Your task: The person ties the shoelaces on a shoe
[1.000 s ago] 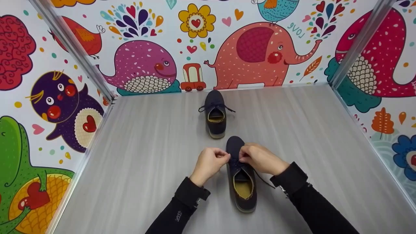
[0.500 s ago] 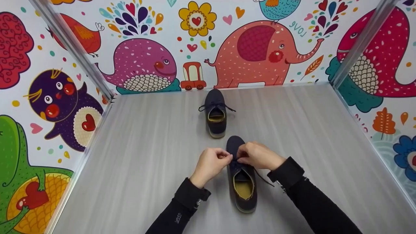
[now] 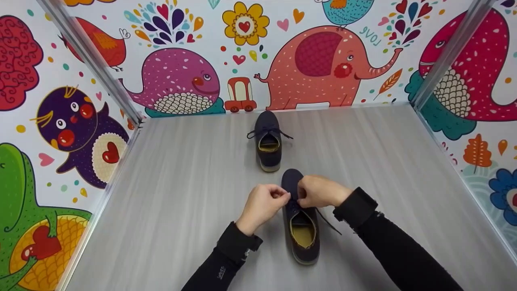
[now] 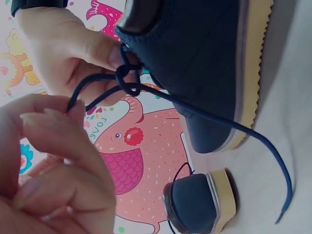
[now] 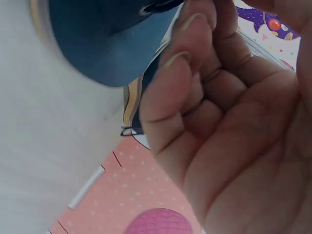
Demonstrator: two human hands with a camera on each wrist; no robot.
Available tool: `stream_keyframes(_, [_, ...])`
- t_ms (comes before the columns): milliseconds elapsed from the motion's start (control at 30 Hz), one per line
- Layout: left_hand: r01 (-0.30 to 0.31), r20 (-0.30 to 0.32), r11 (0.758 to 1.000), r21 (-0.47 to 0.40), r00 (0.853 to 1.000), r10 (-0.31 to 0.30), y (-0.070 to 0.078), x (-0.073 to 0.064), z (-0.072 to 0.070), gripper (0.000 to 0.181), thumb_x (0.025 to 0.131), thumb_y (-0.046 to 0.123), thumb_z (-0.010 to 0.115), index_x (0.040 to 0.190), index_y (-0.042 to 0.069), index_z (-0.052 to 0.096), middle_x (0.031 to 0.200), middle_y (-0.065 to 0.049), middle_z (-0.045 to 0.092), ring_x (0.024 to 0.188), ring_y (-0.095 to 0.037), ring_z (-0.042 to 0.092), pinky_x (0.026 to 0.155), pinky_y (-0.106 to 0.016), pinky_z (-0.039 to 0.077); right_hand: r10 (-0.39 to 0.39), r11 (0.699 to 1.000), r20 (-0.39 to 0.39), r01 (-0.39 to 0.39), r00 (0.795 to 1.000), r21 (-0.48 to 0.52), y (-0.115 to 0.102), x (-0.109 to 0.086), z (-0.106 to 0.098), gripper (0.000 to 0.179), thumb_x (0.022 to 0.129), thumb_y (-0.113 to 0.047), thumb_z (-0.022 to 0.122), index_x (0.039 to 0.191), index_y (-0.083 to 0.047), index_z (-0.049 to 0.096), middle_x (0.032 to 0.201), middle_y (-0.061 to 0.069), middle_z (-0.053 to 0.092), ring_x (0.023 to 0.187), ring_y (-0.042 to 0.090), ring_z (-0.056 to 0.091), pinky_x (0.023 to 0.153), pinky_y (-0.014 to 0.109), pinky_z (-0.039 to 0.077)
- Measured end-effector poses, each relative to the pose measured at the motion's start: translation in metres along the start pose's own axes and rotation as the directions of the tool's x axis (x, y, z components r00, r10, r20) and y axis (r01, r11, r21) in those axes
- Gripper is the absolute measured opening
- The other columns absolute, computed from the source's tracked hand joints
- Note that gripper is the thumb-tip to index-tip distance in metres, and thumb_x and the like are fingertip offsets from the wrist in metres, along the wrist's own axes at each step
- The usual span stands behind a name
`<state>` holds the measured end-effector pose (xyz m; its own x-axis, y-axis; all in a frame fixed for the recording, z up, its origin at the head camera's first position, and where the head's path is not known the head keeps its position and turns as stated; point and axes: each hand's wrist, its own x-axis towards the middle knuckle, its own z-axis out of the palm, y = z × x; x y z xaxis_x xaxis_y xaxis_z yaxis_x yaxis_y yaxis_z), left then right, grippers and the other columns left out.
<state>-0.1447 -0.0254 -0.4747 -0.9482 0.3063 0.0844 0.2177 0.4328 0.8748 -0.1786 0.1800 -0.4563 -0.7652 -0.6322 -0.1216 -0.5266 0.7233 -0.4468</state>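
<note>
A dark navy lace-up shoe (image 3: 303, 254) with a tan inside stands on the floor, toe pointing away. My left hand (image 3: 262, 205) is beside its left edge and pinches a loop of navy shoelace (image 4: 222, 119) between thumb and fingertips. From the other side my right hand (image 3: 325, 190) reaches over the laces, fingers curled, its fingertips pinching the lace by the knot (image 4: 123, 74). One free lace end trails down over the shoe's side. In the right wrist view the curled fingers (image 5: 170, 90) hide most of the lacing.
A matching shoe (image 3: 268, 157), its lace tied in a bow, stands just beyond, near the back wall. Cartoon-printed panels (image 3: 315, 68) enclose the pale wood-grain floor (image 3: 181, 182) at the back and sides, with metal posts (image 3: 444, 52) at the corners.
My right hand has turned its fingers further down at the knot, and its wrist has shifted slightly up. The left hand has edged slightly right. Both shoes stay put.
</note>
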Motion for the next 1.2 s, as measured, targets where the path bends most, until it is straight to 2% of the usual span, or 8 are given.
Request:
stream_keyframes(167, [-0.009,-0.003,1.000,0.016,1.000,0.009,0.003,-0.001,0.001,0.011,0.090,0.021,0.072,0.081,0.016,0.076,0.067,0.010,0.063,0.056,-0.005,0.053,0.052,-0.022,0.041,-0.001,1.000,-0.007,0.001,1.000,0.015,0.004,-0.005,0.001,0.014,0.082,-0.012,0.072,0.069,-0.010,0.066,0.063,-0.006,0.057,0.053,0.007,0.048,0.053,0.026,0.044])
stream_keyframes(300, [-0.017,-0.003,1.000,0.014,1.000,0.017,0.004,-0.003,0.003,0.013,0.090,0.021,0.072,0.078,0.016,0.075,0.065,0.009,0.061,0.055,-0.006,0.052,0.053,-0.023,0.041,-0.064,0.998,-0.128,0.064,0.990,-0.005,0.005,-0.009,0.008,0.016,0.081,-0.008,0.074,0.069,-0.010,0.064,0.063,-0.005,0.055,0.053,0.008,0.047,0.052,0.026,0.042])
stream_keyframes(467, [-0.002,0.028,1.000,-0.022,1.000,0.003,0.004,-0.008,0.006,0.013,0.091,0.022,0.071,0.080,0.016,0.075,0.067,0.009,0.062,0.057,-0.007,0.052,0.053,-0.022,0.040,-0.101,0.995,-0.328,0.096,0.939,-0.032,0.006,-0.011,0.024,0.017,0.080,-0.003,0.077,0.073,-0.011,0.063,0.065,-0.003,0.058,0.055,0.007,0.050,0.052,0.024,0.044])
stream_keyframes(600, [0.004,0.056,0.999,-0.040,0.998,-0.002,0.002,-0.011,0.011,0.013,0.091,0.022,0.071,0.081,0.014,0.075,0.069,0.010,0.063,0.058,-0.005,0.053,0.054,-0.021,0.041,-0.066,0.998,-0.425,0.067,0.903,-0.014,0.006,-0.012,0.035,0.018,0.079,-0.003,0.076,0.074,-0.012,0.062,0.066,-0.004,0.058,0.056,0.006,0.051,0.053,0.024,0.044])
stream_keyframes(800, [-0.020,0.054,0.999,-0.027,0.998,0.021,-0.001,-0.013,0.016,0.013,0.089,0.020,0.073,0.079,0.012,0.075,0.068,0.009,0.062,0.057,-0.003,0.052,0.054,-0.021,0.042,-0.001,1.000,-0.464,0.014,0.886,0.026,0.004,-0.013,0.041,0.019,0.080,-0.004,0.076,0.074,-0.014,0.062,0.066,-0.006,0.055,0.057,0.006,0.050,0.054,0.024,0.043])
stream_keyframes(967, [-0.041,0.051,0.999,-0.006,0.998,0.041,-0.002,-0.012,0.016,0.019,0.091,0.027,0.073,0.079,0.012,0.076,0.066,0.009,0.062,0.056,-0.004,0.051,0.054,-0.021,0.041,-0.021,1.000,-0.488,0.024,0.873,-0.002,0.004,-0.013,0.043,0.019,0.078,-0.003,0.076,0.074,-0.014,0.060,0.065,-0.006,0.055,0.056,0.006,0.049,0.053,0.024,0.042])
stream_keyframes(1067, [-0.048,-0.061,0.994,0.100,0.997,0.054,-0.003,-0.009,0.014,0.038,0.096,0.041,0.065,0.069,0.016,0.072,0.058,0.013,0.054,0.050,-0.004,0.046,0.050,-0.023,0.038,-0.066,0.998,-0.504,0.066,0.861,-0.020,0.004,-0.013,0.044,0.019,0.077,-0.001,0.076,0.075,-0.013,0.060,0.066,-0.004,0.056,0.057,0.007,0.051,0.053,0.024,0.044])
stream_keyframes(1200, [-0.014,-0.211,0.975,0.221,0.976,0.062,-0.009,0.004,0.011,0.047,0.099,0.046,0.057,0.065,0.017,0.070,0.054,0.011,0.054,0.047,-0.007,0.045,0.048,-0.026,0.036,-0.143,0.990,-0.525,0.128,0.839,-0.065,0.003,-0.013,0.045,0.022,0.076,0.002,0.078,0.076,-0.011,0.061,0.069,-0.003,0.057,0.059,0.008,0.052,0.053,0.025,0.046])
